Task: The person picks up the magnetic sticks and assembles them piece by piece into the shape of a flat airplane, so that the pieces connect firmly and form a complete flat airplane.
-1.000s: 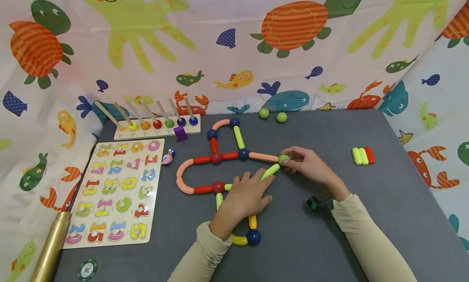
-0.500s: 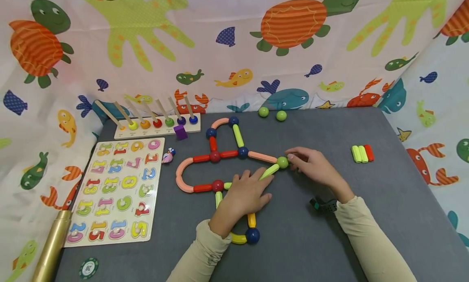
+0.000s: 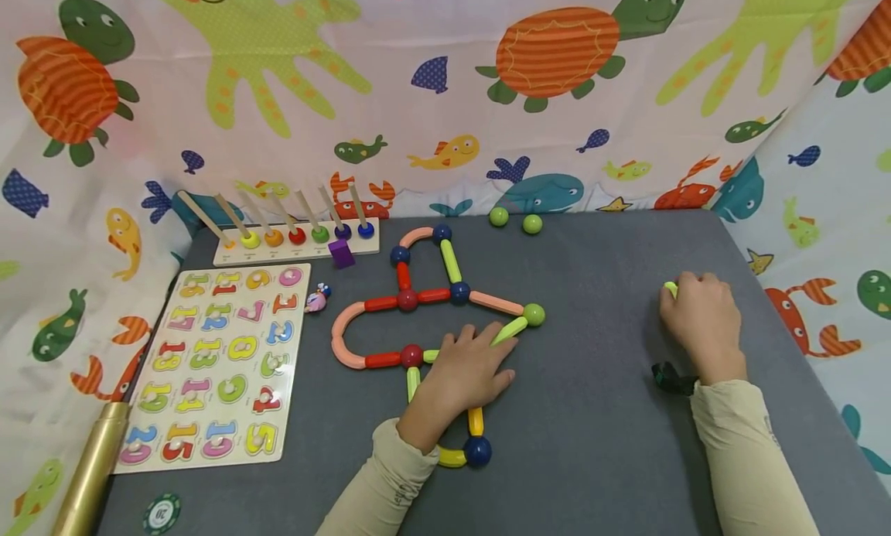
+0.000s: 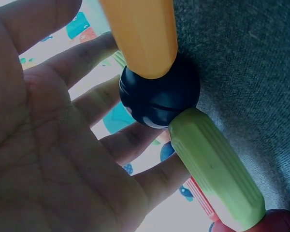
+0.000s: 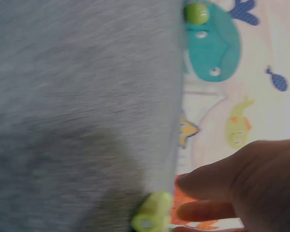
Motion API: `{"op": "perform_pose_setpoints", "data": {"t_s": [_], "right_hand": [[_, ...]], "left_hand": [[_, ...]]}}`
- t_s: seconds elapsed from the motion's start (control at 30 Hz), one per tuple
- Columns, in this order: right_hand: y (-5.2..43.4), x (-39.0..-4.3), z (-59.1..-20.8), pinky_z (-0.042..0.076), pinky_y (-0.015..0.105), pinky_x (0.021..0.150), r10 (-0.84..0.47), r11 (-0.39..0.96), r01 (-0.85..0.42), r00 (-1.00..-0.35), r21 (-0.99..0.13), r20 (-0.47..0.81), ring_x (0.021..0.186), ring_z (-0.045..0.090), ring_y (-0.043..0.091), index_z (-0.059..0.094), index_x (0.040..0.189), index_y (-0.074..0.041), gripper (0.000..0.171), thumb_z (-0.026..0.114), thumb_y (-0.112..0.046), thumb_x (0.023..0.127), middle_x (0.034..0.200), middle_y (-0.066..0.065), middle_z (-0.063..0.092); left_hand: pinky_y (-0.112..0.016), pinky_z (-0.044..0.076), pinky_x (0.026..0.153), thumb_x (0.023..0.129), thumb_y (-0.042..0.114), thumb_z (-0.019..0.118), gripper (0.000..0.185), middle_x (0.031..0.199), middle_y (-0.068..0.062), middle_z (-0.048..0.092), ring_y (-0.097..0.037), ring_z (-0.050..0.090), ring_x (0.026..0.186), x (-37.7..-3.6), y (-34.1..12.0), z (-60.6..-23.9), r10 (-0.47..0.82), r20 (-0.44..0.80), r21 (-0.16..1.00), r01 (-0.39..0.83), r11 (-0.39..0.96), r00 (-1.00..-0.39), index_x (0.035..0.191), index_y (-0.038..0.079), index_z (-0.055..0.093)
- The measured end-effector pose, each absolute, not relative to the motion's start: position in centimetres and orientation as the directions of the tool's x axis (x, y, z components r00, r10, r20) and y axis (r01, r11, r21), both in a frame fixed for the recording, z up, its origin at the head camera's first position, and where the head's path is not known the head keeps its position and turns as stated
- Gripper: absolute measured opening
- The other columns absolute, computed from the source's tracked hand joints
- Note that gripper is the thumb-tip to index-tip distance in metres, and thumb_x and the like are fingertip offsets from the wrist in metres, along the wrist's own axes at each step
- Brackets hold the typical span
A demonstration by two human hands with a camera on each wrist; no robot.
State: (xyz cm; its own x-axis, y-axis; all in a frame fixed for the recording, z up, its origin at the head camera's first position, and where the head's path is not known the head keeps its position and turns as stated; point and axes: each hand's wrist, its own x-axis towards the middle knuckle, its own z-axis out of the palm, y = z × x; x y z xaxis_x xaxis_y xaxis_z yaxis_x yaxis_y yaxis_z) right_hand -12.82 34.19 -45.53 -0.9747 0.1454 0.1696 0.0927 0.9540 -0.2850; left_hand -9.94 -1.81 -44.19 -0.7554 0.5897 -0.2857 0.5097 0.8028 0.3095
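Hands: left [image 3: 468, 370] flat on rods, right [image 3: 696, 319] grip unclear; two green balls [image 3: 515, 220].

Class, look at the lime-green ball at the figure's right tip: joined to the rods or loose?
Joined: the lime-green ball touches the pink rod and green rod.

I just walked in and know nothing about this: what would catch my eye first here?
A bright figure of sticks and balls sprawls mid-table, the left hand resting flat on it. The right hand covers loose sticks at the table's right side. A number puzzle board lies on the left.
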Motion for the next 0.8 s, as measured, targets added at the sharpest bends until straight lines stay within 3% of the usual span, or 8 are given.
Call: {"op": "perform_pose_setpoints", "data": {"t_s": [0.1,0.23,0.4,0.57,0.8], "right_hand": [[34.9,-12.4,-46.7,0.044,0.071,0.061,0.174,0.956,0.134,-0.975,-0.26,0.136,0.084,0.053,0.064,0.057,0.094,0.019,0.029,0.06,-0.01,0.099,0.089,0.04,0.051],[35.1,-12.4,-47.6,0.043,0.072,0.064,0.165,0.95,0.127,-0.98,-0.285,0.114,0.087,0.05,0.065,0.056,0.095,0.019,0.024,0.059,-0.005,0.096,0.09,0.039,0.05],[33.4,-13.1,-46.9,0.046,0.057,0.07,-0.061,0.914,-0.081,-0.996,-0.397,0.061,0.083,0.056,0.043,0.06,0.102,0.013,0.018,0.068,-0.003,0.099,0.092,0.027,0.058],[29.5,-13.7,-45.9,0.045,0.041,0.067,-0.301,0.809,-0.297,-0.951,-0.507,0.076,0.077,0.054,0.022,0.069,0.108,0.001,0.013,0.076,-0.002,0.098,0.09,0.008,0.062],[26.0,-14.6,-45.5,0.047,0.042,0.071,-0.433,0.756,-0.43,-0.894,-0.494,0.117,0.079,0.055,0.02,0.072,0.109,-0.003,0.016,0.077,0.003,0.095,0.095,0.005,0.064]], "left_hand": [[-0.058,0.039,0.112,0.109,0.043,0.062,0.055,0.166,-0.002,0.042,-0.034,0.045,0.141,-9.9,-1.8,-44.2,0.592,-0.286,0.307,0.513,0.802,-0.754,0.16,0.026,0.053],[-0.058,0.039,0.112,0.11,0.043,0.062,0.054,0.166,-0.003,0.043,-0.034,0.046,0.14,-10.0,-1.7,-44.2,0.595,-0.288,0.309,0.515,0.799,-0.75,0.16,0.026,0.053],[-0.058,0.039,0.112,0.109,0.043,0.062,0.053,0.165,-0.002,0.044,-0.034,0.046,0.14,-10.0,-1.7,-44.3,0.591,-0.293,0.306,0.512,0.803,-0.752,0.159,0.026,0.054],[-0.056,0.04,0.111,0.109,0.044,0.062,0.053,0.164,-0.001,0.045,-0.032,0.048,0.137,-10.1,-1.7,-44.3,0.575,-0.293,0.295,0.5,0.814,-0.764,0.158,0.027,0.056],[-0.057,0.041,0.109,0.109,0.044,0.062,0.052,0.164,-0.002,0.046,-0.033,0.048,0.136,-10.0,-1.5,-44.1,0.579,-0.273,0.291,0.508,0.811,-0.768,0.158,0.026,0.056]]}}
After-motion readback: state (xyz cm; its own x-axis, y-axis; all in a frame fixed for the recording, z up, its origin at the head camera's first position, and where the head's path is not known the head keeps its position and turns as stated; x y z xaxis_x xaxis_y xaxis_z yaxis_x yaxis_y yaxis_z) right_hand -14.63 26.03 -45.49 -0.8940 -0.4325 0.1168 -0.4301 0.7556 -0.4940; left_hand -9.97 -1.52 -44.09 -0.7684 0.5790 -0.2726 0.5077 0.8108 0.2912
